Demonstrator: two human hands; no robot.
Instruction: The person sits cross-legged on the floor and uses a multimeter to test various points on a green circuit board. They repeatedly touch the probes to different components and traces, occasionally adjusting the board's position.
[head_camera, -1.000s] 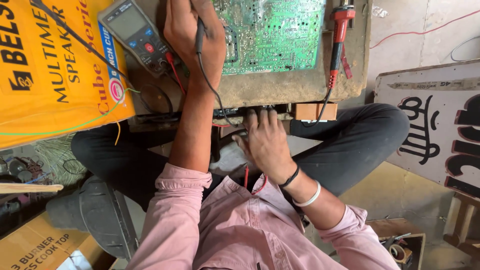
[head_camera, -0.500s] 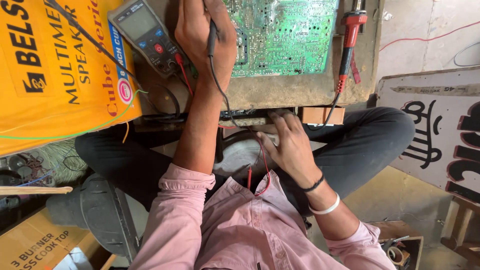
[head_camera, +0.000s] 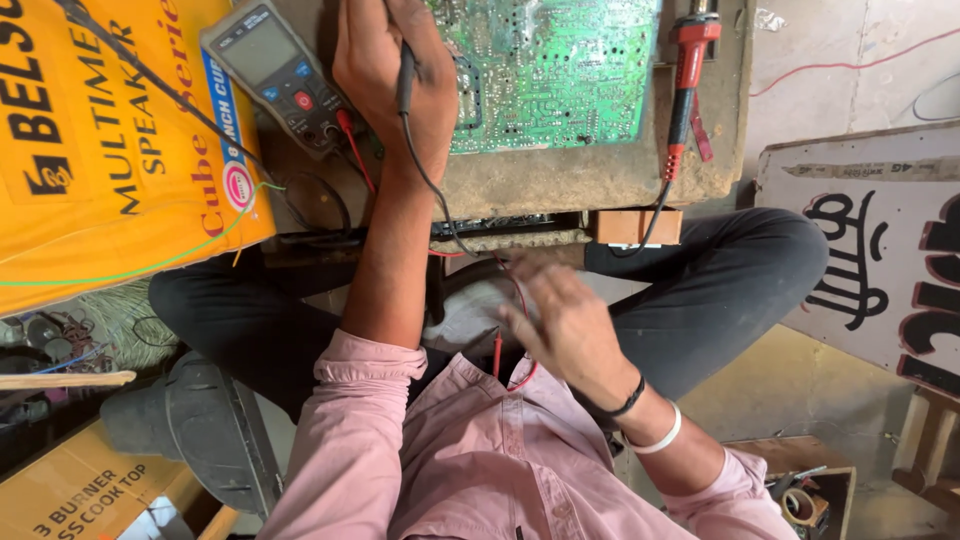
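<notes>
My left hand (head_camera: 395, 75) reaches forward and is shut on a black test probe (head_camera: 405, 70), its tip at the left edge of a green circuit board (head_camera: 550, 70). The probe's black lead runs back along my forearm. A grey multimeter (head_camera: 275, 75) lies just left of that hand, with a red lead plugged into it. My right hand (head_camera: 560, 325), wearing a black band and a white bangle, hovers blurred over my lap. A red probe and its red wire (head_camera: 497, 355) hang just below its fingers. Whether the fingers grip the wire is unclear.
The board lies on a worn low table (head_camera: 600, 175). A red-handled soldering iron (head_camera: 690, 60) rests at the table's right side. A yellow printed carton (head_camera: 100, 140) fills the left. A painted sign panel (head_camera: 880, 250) leans at the right. A small wooden block (head_camera: 635, 225) sits under the table edge.
My right hand has come back from the table's front edge down toward my lap, near the red lead. My left hand stays on the black probe at the board.
</notes>
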